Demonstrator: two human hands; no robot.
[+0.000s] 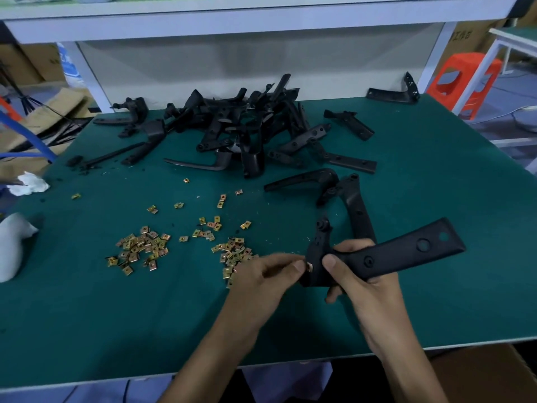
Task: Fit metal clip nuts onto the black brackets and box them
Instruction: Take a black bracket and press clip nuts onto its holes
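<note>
Loose clip nuts [139,251] lie on the tabletop [436,175], within easy reach. The left hand [261,276], grip pinched on 1 clip nut [309,267], presents it to the edge of the bracket [392,254]. The right hand [366,283], grip clamped round that bracket, steadies it above the tabletop.

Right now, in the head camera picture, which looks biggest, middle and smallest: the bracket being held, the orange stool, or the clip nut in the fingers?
1. Bracket, the largest.
2. Stool; it stands farther away, so it only looks smaller here.
3. Clip nut, by far the smallest.
</note>
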